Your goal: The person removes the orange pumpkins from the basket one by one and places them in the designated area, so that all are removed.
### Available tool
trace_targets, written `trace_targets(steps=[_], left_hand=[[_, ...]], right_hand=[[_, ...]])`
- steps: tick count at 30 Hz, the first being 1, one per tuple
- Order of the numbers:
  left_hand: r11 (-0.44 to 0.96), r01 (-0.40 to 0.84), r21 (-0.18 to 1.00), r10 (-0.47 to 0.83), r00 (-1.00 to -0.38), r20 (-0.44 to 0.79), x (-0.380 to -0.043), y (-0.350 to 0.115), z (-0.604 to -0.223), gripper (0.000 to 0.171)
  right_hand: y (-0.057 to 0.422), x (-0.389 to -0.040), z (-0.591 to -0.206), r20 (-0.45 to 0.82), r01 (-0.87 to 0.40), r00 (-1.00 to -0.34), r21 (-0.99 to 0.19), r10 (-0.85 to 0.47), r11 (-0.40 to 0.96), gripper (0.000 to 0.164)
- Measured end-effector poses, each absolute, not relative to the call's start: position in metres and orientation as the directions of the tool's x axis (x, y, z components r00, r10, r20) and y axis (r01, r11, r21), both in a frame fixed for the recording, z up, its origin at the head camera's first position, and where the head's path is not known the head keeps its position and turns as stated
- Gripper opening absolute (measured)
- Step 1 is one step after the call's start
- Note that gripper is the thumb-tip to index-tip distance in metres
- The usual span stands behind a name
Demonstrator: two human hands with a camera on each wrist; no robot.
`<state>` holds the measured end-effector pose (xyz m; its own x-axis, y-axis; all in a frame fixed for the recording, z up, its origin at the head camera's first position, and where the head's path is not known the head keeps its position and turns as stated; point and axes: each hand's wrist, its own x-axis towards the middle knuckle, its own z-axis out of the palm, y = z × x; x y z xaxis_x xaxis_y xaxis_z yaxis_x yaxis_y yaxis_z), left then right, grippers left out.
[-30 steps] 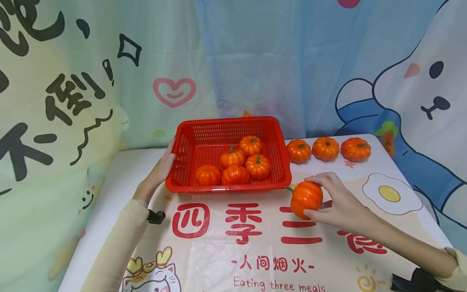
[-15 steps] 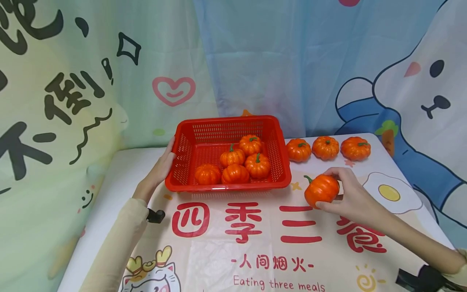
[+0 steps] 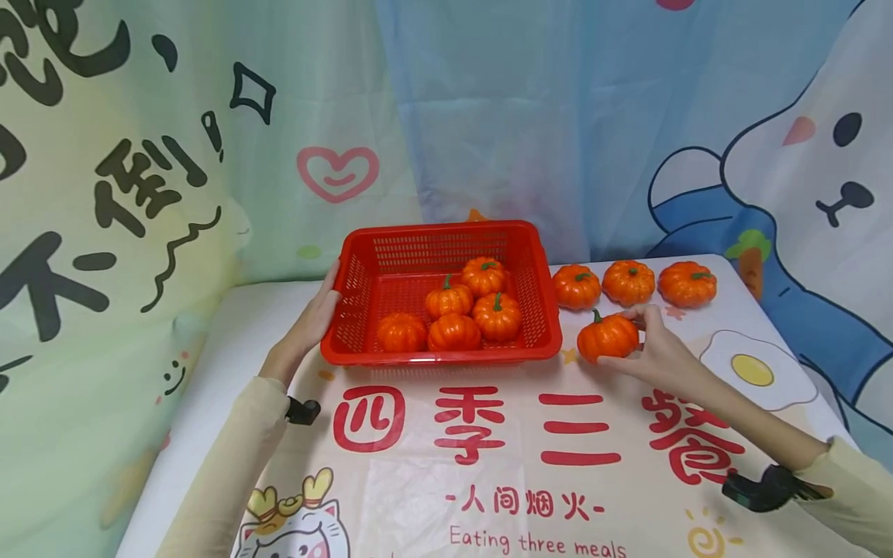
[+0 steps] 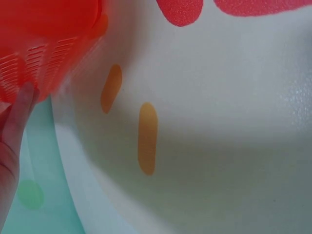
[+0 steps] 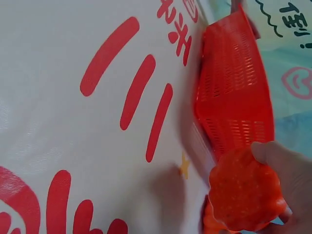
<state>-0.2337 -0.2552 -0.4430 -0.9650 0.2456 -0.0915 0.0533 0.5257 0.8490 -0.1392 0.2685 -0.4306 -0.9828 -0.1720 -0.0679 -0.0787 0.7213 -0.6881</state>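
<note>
In the head view my right hand (image 3: 659, 349) grips a small orange pumpkin (image 3: 607, 339) between thumb and fingers, just right of the red basket (image 3: 439, 358). Its green stem points up. The right wrist view shows the ribbed underside of that pumpkin (image 5: 245, 190), with the thumb on its edge. My left hand (image 3: 314, 318) rests against the basket's left side with its fingers fairly straight. One finger (image 4: 19, 112) lies along the slotted basket wall (image 4: 44, 58) in the left wrist view. Several small pumpkins (image 3: 453, 333) sit inside the basket, mostly toward its right and front.
Three more pumpkins (image 3: 629, 282) stand in a row at the table's back right, close behind the held one. A printed cloth (image 3: 474, 480) covers the table (image 3: 237, 341). A patterned curtain (image 3: 488, 116) hangs directly behind the basket.
My right hand has carried the pumpkin from near the basket's front right corner rightward, then back toward the row, and its stem has turned upward. My left hand stays on the basket.
</note>
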Motion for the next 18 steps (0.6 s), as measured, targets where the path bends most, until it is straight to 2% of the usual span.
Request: trace_targets(steps=[10, 18], left_hand=[[0.539, 0.053, 0.841, 0.238, -0.967, -0.091, -0.234, -0.257, -0.449, 0.06], [0.553, 0.058, 0.831, 0.221, -0.972, -0.079, -0.237, -0.257, -0.45, 0.062]], right_hand=[[0.258, -0.163, -0.453, -0.121, -0.073, -0.971, -0.669, -0.205, 0.74, 0.082], [0.255, -0.173, -0.473, -0.074, -0.12, -0.971, -0.677, -0.229, 0.726, 0.083]])
